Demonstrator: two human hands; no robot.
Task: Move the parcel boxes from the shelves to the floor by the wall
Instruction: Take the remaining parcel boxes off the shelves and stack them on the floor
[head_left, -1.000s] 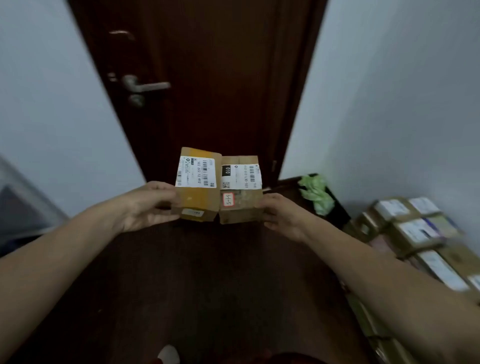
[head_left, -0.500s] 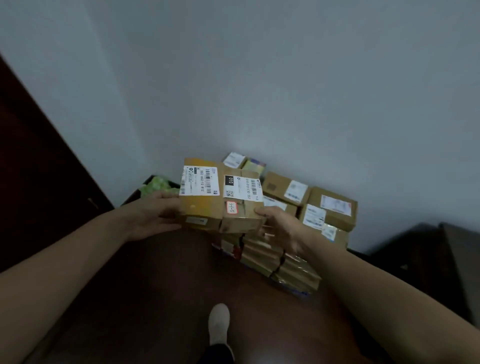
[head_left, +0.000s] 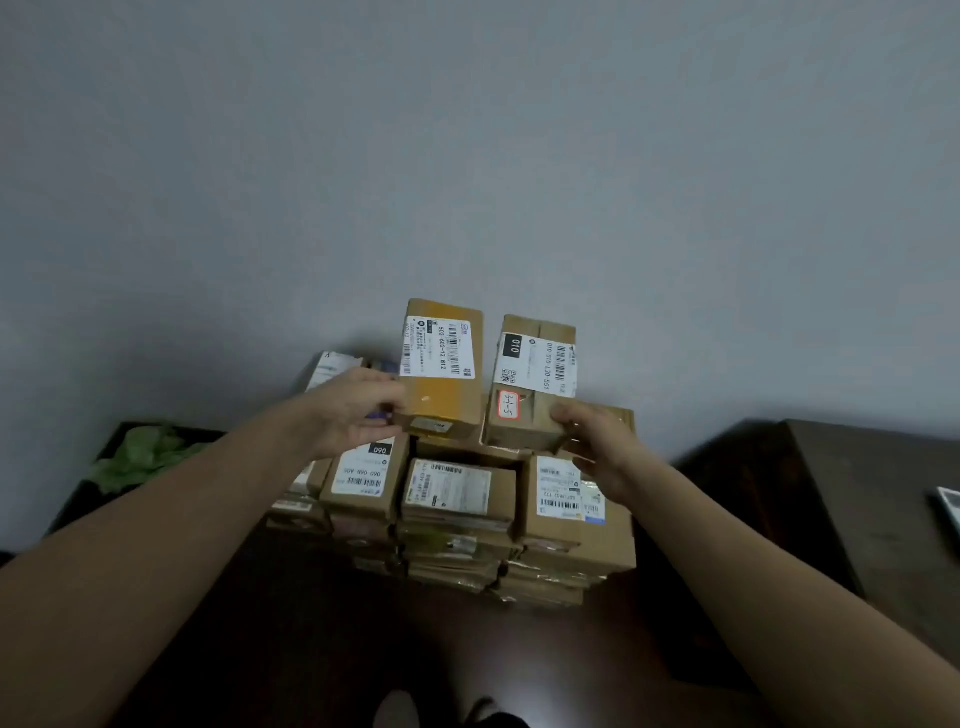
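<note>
Since half a second ago the view has swung to face the wall square on, and the two boxes, pressed side by side then, now show a gap between them. Left hand (head_left: 358, 410) grips the yellow-taped box (head_left: 441, 374) by its lower left edge; right hand (head_left: 597, 441) grips the box with the red-edged sticker (head_left: 535, 384) by its lower right corner. Both hands are closed on their loads, fingers wrapped under, thumbs on the near faces. Both boxes are in the air, labels up, above the stack of parcels (head_left: 457, 499) that sits on the dark floor (head_left: 291, 613) against the grey wall (head_left: 467, 156).

Stack: several layers deep, the front row of three labelled boxes clearly seen, more behind, partly hidden by what I carry. A dark tray with something green (head_left: 145, 457) lies to its left; a dark cabinet (head_left: 831, 493) stands to the right.

Judgement: the carry is finished and the set-down begins. Splitting the pair suggests each box goes down separately on top of the pile. Uneven top surface looks like the risk; a box set on an edge could slide forward. Shelves are not in view, so what remains to fetch I cannot tell.
</note>
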